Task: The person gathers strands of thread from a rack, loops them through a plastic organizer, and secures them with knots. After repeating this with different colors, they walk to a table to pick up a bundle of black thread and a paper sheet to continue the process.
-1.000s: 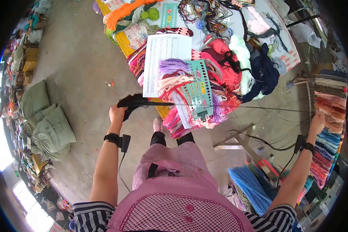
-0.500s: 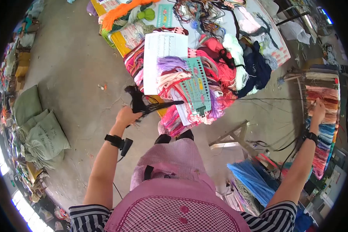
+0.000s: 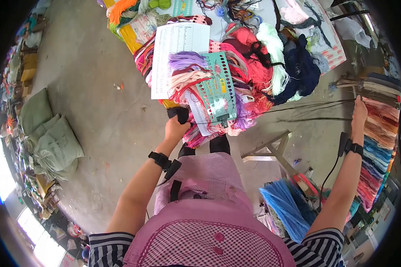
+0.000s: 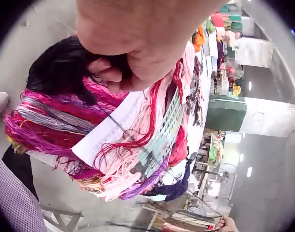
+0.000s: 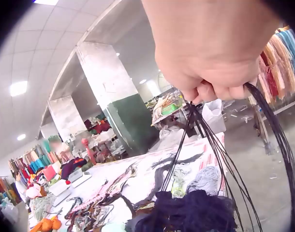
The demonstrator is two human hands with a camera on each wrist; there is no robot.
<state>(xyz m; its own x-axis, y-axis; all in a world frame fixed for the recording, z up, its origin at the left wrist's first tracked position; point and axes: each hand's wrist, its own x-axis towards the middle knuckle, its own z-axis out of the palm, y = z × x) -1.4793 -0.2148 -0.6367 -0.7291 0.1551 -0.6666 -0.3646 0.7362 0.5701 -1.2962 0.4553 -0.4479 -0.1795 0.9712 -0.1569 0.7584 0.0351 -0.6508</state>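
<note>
My left hand (image 3: 177, 129) grips a bunched skein of black thread (image 3: 179, 115) at the near left corner of the table. In the left wrist view the fingers curl round this black bundle (image 4: 55, 67), with bright pink and purple threads behind it. Far out to the right, my right hand (image 3: 360, 116) pinches the other end of the black strands (image 3: 316, 106), which run across between both hands. The right wrist view shows the strands (image 5: 217, 145) fanning down from the curled fingers, and a thicker black tail (image 5: 275, 128) hanging on the other side.
Colourful yarn, a printed sheet (image 3: 162, 66) and a green punched card (image 3: 223, 84) lie on the table. A rack of hanging yarn (image 3: 378, 133) stands right, above blue yarn (image 3: 285, 204). Green sacks (image 3: 53, 138) lie on the floor at left.
My left hand has moved right and up to the table corner, and the loose black skein is now bunched in it. My right hand has risen beside the rack; the strands spread more.
</note>
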